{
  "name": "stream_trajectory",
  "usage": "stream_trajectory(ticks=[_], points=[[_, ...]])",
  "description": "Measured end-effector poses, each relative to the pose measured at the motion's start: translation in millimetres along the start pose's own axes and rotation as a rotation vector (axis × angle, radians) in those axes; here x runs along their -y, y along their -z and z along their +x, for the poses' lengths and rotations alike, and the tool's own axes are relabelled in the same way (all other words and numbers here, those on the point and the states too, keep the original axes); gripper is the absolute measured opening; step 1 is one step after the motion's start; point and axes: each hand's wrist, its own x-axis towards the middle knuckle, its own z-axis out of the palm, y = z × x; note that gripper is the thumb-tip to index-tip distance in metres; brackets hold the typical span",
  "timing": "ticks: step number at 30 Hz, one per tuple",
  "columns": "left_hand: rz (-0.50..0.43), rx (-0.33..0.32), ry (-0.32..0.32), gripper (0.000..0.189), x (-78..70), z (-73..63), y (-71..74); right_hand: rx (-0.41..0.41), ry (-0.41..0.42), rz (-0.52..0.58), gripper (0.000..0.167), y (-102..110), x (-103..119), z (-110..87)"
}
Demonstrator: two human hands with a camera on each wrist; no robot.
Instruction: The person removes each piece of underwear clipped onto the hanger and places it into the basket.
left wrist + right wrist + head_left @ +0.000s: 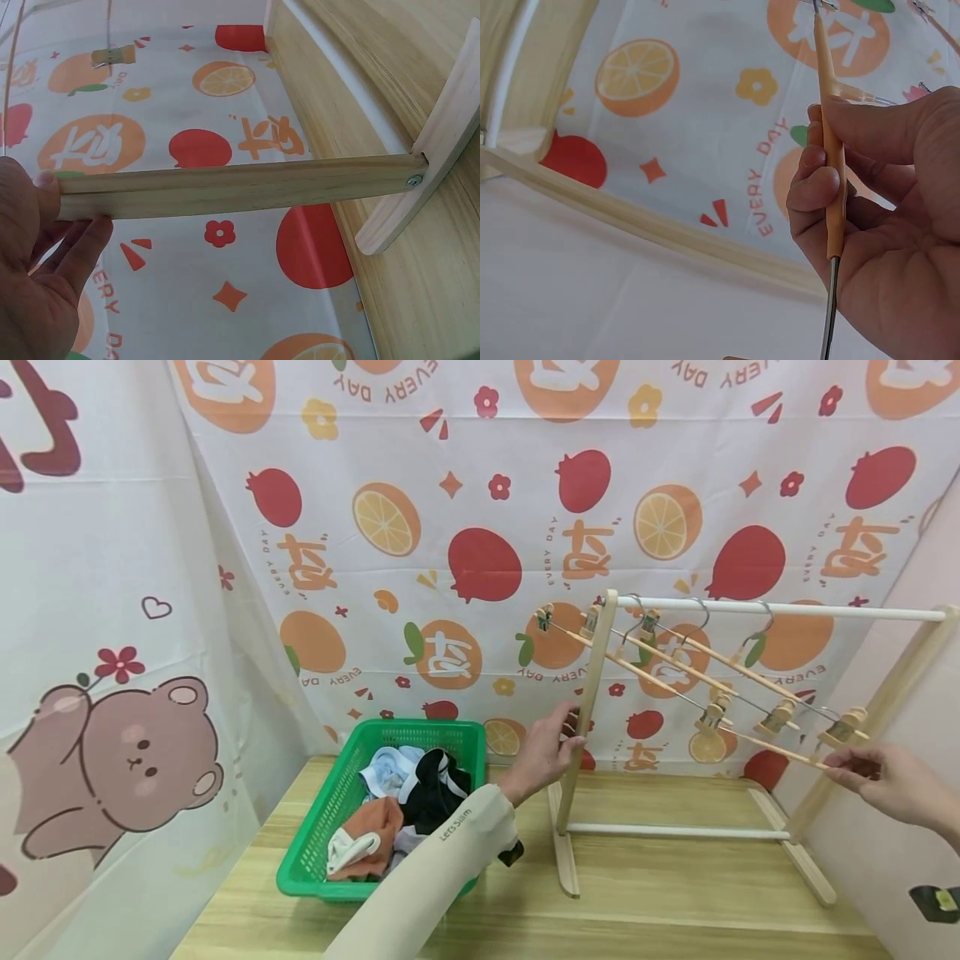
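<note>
A wooden drying rack (591,718) with a white top rail stands on the table. My left hand (543,747) holds its left upright post (225,186), thumb on one side and fingers on the other. On the top rail (825,608) hang wooden-toned clip hangers (663,689) with metal hooks and clips at their ends. My right hand (892,781) pinches the near end of the front hanger; in the right wrist view its orange sleeve (832,172) runs between thumb and fingers, with a metal rod (829,307) coming out below.
Left of the rack sits a green plastic basket (300,856) holding crumpled clothes (378,827) in blue, black, rust and white. The wooden table (675,893) meets a fruit-printed curtain (420,443) behind. A bear-printed curtain (142,777) hangs on the left.
</note>
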Motion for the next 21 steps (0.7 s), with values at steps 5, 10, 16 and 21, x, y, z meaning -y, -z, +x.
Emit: stream_trajectory(ticks=[5,10,16,21], points=[[-0.006,0.0,0.0,0.039,-0.4,-0.5,0.0,0.004,-0.041,-0.039,0.01,16,3,8.8],[-0.007,-0.008,0.0,0.038,-0.2,-0.7,0.7,-0.042,-0.057,-0.05,0.013,31,4,19.0],[0.002,-0.018,-0.018,0.038,1.0,0.5,0.4,-0.127,-0.024,-0.007,0.006,47,6,31.3],[0.01,-0.021,-0.021,0.037,2.3,0.5,-0.6,-0.165,-0.034,0.087,0.021,62,10,40.9]])
